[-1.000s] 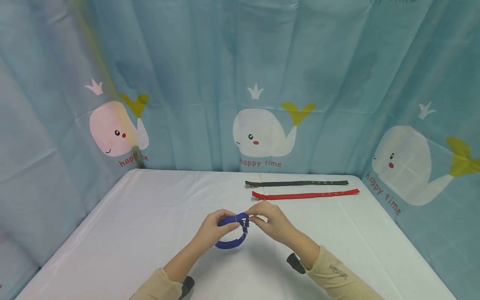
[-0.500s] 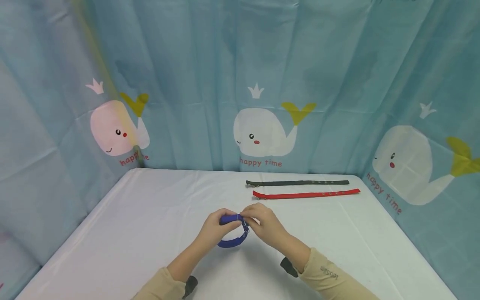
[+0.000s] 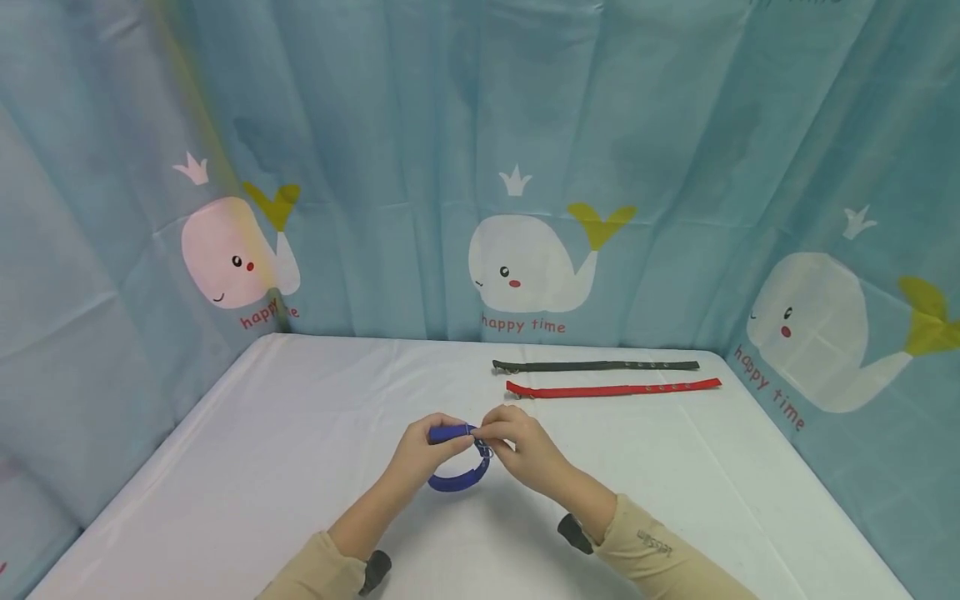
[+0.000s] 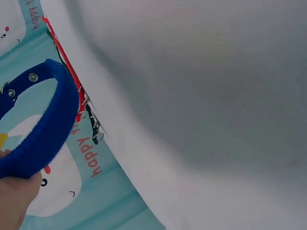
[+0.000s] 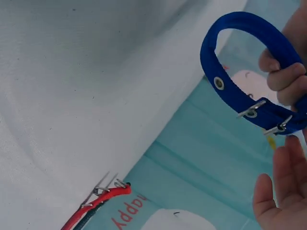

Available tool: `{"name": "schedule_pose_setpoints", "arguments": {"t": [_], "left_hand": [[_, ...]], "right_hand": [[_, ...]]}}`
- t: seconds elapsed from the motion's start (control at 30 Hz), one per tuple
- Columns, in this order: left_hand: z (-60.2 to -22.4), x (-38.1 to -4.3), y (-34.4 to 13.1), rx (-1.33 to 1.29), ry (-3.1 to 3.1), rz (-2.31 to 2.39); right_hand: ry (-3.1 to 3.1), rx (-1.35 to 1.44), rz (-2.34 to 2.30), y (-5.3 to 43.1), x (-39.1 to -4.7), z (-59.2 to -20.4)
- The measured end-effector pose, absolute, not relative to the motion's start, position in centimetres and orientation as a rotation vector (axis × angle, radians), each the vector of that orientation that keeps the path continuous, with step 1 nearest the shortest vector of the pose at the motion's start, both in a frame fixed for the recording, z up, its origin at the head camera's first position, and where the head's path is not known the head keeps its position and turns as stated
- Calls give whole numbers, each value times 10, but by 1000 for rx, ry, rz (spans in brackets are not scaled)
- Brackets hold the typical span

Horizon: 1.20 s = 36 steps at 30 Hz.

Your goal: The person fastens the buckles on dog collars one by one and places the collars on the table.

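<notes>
A blue collar [image 3: 459, 482] with metal eyelets and a buckle is bent into a loop above the table. My left hand [image 3: 417, 450] grips its upper band between thumb and fingers; the left wrist view shows part of that hand at the lower left, under the blue collar [image 4: 45, 132]. My right hand [image 3: 522, 446] pinches the collar by the buckle, close to the left fingertips. In the right wrist view the strap of the collar [image 5: 235, 93] passes through the metal buckle [image 5: 252, 109]; the pinched end there is partly cut off by the frame edge.
Two more collars lie straight at the table's back right: a dark green collar [image 3: 592, 367] and, in front of it, a red collar [image 3: 607, 390]. The white-covered table [image 3: 247, 467] is bordered by a blue curtain [image 3: 375, 167] with printed whales.
My right hand has moved left, nearer to my left hand, and now pinches closer to the left fingertips. The collar loop has shifted slightly; the other two collars lie as before.
</notes>
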<state>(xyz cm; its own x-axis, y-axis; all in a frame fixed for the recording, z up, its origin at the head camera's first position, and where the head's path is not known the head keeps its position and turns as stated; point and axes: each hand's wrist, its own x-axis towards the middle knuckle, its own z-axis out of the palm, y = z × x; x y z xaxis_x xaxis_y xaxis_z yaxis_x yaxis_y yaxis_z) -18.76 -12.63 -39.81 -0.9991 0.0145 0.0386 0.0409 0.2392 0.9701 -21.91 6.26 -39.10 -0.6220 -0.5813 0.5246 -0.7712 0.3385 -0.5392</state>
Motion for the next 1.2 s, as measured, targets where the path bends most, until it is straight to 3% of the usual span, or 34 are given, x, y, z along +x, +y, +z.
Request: {"name": "schedule_pose_setpoints", "arguments": {"t": [0.17,0.43,0.63,1.2], "left_hand": [[-398,-191,-137,-7,-2375,-2033],[-396,-202,-156,7,-2188,-2222],[-401,-212,-165,19,-2047,-2322],[-416,-233,-193,268,-2420,-2009]], "right_hand": [[-2523,1012,1364,59,-225,-394],[-2953,446,2152,46,-237,-415],[-2777,340,2629,28,-245,-431],[-2430,-129,2894,-12,-276,-441]]}}
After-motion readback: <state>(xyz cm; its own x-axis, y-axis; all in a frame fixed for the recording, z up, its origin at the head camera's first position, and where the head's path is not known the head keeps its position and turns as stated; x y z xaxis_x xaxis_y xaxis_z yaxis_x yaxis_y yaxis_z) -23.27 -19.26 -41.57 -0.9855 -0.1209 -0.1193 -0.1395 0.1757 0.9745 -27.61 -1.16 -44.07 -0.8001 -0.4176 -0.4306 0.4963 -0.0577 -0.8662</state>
